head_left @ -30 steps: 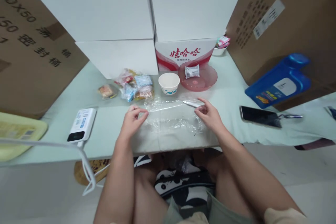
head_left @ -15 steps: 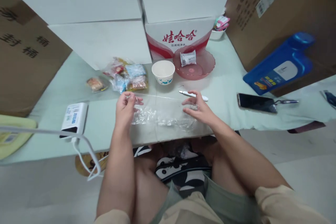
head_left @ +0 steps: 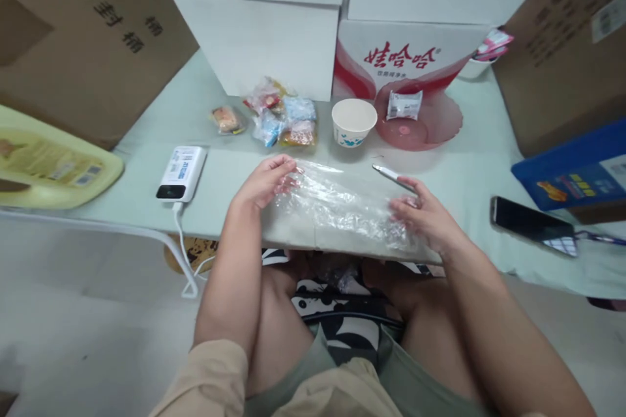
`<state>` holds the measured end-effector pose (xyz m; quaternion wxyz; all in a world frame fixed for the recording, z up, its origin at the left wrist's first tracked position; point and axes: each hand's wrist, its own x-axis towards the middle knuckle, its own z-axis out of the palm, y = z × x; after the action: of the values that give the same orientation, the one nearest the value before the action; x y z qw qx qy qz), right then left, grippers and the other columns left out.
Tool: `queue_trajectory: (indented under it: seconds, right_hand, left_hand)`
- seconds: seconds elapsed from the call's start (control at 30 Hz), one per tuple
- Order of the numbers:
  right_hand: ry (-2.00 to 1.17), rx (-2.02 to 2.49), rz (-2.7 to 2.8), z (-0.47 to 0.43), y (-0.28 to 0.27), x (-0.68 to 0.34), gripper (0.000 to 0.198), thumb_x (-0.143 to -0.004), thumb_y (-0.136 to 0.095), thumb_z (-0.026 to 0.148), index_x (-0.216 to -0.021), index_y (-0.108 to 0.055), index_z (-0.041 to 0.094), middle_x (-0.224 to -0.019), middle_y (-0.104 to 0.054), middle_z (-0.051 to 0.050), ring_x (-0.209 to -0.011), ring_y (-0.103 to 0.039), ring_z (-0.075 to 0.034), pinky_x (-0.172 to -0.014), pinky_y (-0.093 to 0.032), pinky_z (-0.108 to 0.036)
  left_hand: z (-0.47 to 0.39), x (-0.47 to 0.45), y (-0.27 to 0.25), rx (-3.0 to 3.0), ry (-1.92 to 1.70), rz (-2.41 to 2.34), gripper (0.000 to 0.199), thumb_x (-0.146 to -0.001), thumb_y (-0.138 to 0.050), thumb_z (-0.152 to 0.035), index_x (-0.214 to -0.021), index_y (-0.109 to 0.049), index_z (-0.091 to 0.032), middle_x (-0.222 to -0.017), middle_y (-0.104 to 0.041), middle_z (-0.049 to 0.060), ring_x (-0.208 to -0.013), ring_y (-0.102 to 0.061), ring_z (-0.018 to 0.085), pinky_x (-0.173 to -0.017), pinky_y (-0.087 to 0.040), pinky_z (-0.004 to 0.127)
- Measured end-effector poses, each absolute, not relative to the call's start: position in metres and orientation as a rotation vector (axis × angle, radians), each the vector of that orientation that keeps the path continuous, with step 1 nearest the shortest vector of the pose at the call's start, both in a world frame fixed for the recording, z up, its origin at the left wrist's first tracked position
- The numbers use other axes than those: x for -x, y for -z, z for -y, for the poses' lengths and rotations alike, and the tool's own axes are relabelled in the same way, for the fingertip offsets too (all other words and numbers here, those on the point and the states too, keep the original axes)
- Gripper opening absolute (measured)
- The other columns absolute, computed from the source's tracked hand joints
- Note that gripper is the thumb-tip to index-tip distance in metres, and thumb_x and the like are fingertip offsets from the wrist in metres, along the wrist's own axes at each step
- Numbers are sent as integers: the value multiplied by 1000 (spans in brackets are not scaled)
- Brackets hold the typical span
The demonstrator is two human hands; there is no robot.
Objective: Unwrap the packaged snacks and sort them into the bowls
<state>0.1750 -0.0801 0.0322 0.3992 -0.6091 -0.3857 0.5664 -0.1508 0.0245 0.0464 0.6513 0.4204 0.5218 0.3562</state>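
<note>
A clear plastic bag (head_left: 342, 202) stretches between my two hands above the table's front edge. Its upper left corner is pinched by my left hand (head_left: 271, 179), thumb against fingers. My right hand (head_left: 423, 212) is closed on the bag's right end, with the fingers curled. Just beyond those right fingers lies a white-handled craft knife (head_left: 391, 176), partly covered by the hand. Behind the bag stands a white paper bowl (head_left: 354, 122) with a blue-green print. To its left rests a pile of small wrapped snacks (head_left: 286, 114), with a single wrapped snack (head_left: 227, 120) beside it.
A pink translucent dish (head_left: 440, 127) holds a white packet (head_left: 404, 105). A white power bank (head_left: 182, 174) with a cable lies left, near a yellow bottle (head_left: 59, 159). At right are a phone (head_left: 533, 225) and a blue bottle (head_left: 572, 172). Cartons (head_left: 259, 45) line the back.
The view has swung left, so everything appears shifted right. Both hands still hold the bag, which now looks more crumpled and tilted down to the right. My right fingers have closed in more.
</note>
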Motion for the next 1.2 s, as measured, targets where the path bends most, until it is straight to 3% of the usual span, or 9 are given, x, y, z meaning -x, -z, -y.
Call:
queue_trajectory:
  seconds: [0.1, 0.2, 0.33, 0.43, 0.57, 0.77, 0.97, 1.07, 1.2]
  right_hand:
    - [-1599, 1629, 1270, 84, -37, -190, 59, -71, -78, 57, -119, -67, 26, -76, -73, -4, -77, -72, -26, -70, -58, -39]
    - [-1348, 1677, 1393, 80, -40, -192, 46, -77, -70, 63, -102, -74, 24, -85, -77, -8, -90, -72, -29, -89, -55, -49]
    - [-1254, 1376, 1403, 62, -35, -153, 57, -71, -79, 51, -121, -64, 26, -124, -71, -11, -117, -65, -27, -104, -48, -48]
    - [-1490, 1245, 1457, 49, -27, -116, 69, -64, -85, 43, -125, -58, 24, -117, -71, -10, -104, -69, -23, -89, -55, -39]
    - [-1775, 1173, 1532, 47, -23, -101, 32, -73, -76, 45, -85, -62, 19, -65, -63, 2, -57, -59, -13, -58, -46, -27]
    - [-1569, 1127, 1180, 50, -25, -113, 36, -71, -78, 51, -81, -58, 22, -69, -64, 3, -55, -57, -11, -56, -43, -26]
    - [-1545, 1084, 1004, 51, -24, -116, 45, -64, -83, 56, -80, -58, 23, -87, -73, 0, -62, -65, -11, -60, -46, -26]
    - [-1558, 1114, 906, 52, -23, -116, 50, -57, -86, 56, -83, -58, 24, -91, -74, 1, -58, -64, -11, -57, -46, -25]
    - [-1460, 1287, 752, 51, -15, -117, 62, -56, -86, 55, -104, -59, 27, -79, -72, 2, -63, -68, -14, -55, -45, -23]
  left_hand:
    - [-24, 148, -46, -972, -837, -1277, 25, -78, -74, -35, -78, -56, -17, -81, -67, 1, -52, -63, 9, -37, -27, 15]
    - [-23, 138, -46, -1057, -773, -1258, 26, -83, -70, -37, -78, -52, -18, -73, -68, 0, -43, -57, 7, -35, -22, 16]
    - [-18, 117, -54, -1116, -628, -1148, 28, -84, -69, -40, -78, -51, -19, -61, -64, -2, -35, -47, 6, -34, -23, 17]
    - [-16, 107, -60, -1159, -510, -1047, 34, -79, -74, -45, -80, -53, -18, -58, -64, -1, -35, -45, 6, -36, -28, 18]
    - [-20, 111, -55, -1152, -533, -987, 45, -73, -78, -46, -103, -57, -20, -83, -72, 3, -55, -64, 11, -46, -40, 18]
    - [-2, 100, -31, -682, -938, -966, 65, -76, -68, -62, -127, -48, -26, -119, -64, 10, -101, -68, 19, -82, -56, 30]
    - [15, 85, -32, -669, -626, -919, 102, -74, -79, -48, -152, -15, -39, -112, -68, 11, -84, -73, 23, -71, -56, 35]
    - [11, 86, -34, -856, -555, -807, 100, -69, -82, -40, -152, -28, -28, -98, -74, 10, -72, -73, 22, -63, -51, 29]
    - [4, 86, -29, -1098, -870, -878, 90, -68, -85, -35, -147, -41, -26, -92, -76, 6, -65, -71, 16, -62, -50, 26]
